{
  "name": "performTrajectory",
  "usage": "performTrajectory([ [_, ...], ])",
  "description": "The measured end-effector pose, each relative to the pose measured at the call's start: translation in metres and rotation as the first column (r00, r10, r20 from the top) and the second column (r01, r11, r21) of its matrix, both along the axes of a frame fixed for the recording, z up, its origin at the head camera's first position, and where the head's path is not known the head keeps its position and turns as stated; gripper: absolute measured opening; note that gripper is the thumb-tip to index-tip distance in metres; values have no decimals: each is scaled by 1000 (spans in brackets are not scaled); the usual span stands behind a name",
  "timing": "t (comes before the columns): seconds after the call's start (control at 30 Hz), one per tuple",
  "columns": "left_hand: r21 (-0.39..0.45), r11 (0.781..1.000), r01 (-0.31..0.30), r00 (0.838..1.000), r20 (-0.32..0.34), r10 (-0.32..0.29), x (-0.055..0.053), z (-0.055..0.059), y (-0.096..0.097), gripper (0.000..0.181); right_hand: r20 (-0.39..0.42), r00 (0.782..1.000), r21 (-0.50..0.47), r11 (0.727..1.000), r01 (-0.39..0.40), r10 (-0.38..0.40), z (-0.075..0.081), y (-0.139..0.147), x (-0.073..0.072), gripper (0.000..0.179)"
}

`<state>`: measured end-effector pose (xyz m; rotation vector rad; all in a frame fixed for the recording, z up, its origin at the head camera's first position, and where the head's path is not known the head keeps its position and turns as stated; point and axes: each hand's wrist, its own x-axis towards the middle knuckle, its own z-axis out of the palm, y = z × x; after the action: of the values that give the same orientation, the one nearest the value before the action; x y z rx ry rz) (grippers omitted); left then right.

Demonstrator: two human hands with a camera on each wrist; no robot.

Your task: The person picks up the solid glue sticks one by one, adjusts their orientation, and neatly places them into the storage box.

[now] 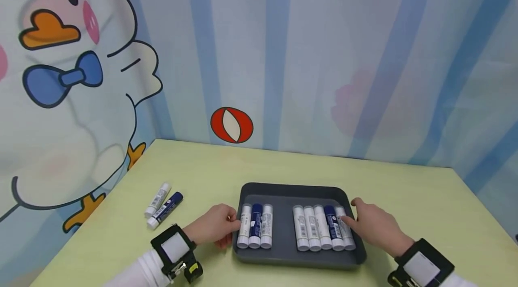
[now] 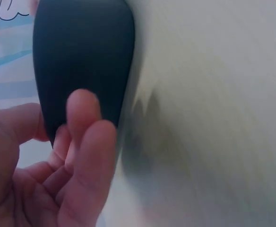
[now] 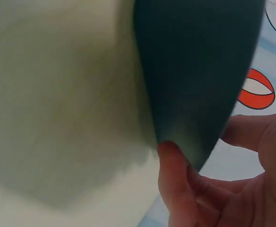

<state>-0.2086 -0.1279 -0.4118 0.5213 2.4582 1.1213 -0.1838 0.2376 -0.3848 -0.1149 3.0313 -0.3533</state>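
A dark grey tray (image 1: 283, 233) lies between the two hands in the head view. My left hand (image 1: 214, 224) grips its left side, the thumb at the rim; in the left wrist view the fingers (image 2: 93, 161) lie against the tray's outer wall (image 2: 83, 52). On the opposite side my right hand (image 1: 376, 224) holds the tray, with thumb and fingers (image 3: 173, 175) around the wall (image 3: 194, 71) in the right wrist view. Inside, two white glue sticks (image 1: 244, 228) flank a blue one (image 1: 256, 226) at the left. Several more glue sticks (image 1: 311, 228), mostly white, line the right.
Left of the tray, a white glue stick (image 1: 158, 200) and a blue one (image 1: 166, 210) lie side by side on the pale yellow table (image 1: 202, 170). A printed curtain (image 1: 307, 62) with a duck and a red ball stands behind the table's back edge.
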Motion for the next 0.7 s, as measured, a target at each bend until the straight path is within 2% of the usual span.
performTrajectory([
  [0.13,-48,997,65,995,-77,-69,-2,0,-4,22,90,996,-59,998,19,-13,-7,1,1,50],
  [0.2,-87,992,96,984,-144,-108,-3,-1,-6,24,106,994,-109,994,16,-5,-10,2,3,47],
  [0.27,-149,982,118,962,-229,-150,-5,1,-9,28,98,995,-151,988,12,3,-13,3,2,45],
  [0.37,-269,955,122,906,-363,-218,-5,3,-14,29,105,994,-190,982,13,7,-17,5,2,45],
  [0.43,-333,937,101,871,-425,-245,-4,5,-21,28,109,994,-194,981,15,7,-20,5,2,45],
  [0.47,-355,931,87,859,-447,-251,-4,6,-25,27,110,994,-189,982,12,9,-21,5,2,45],
  [0.63,-396,918,-37,827,-527,-194,-5,15,-53,22,63,997,-163,986,-42,53,-25,5,-1,44],
  [0.7,-405,909,-103,787,-592,-174,-8,18,-68,19,51,996,-160,985,-60,69,-25,5,-1,43],
])
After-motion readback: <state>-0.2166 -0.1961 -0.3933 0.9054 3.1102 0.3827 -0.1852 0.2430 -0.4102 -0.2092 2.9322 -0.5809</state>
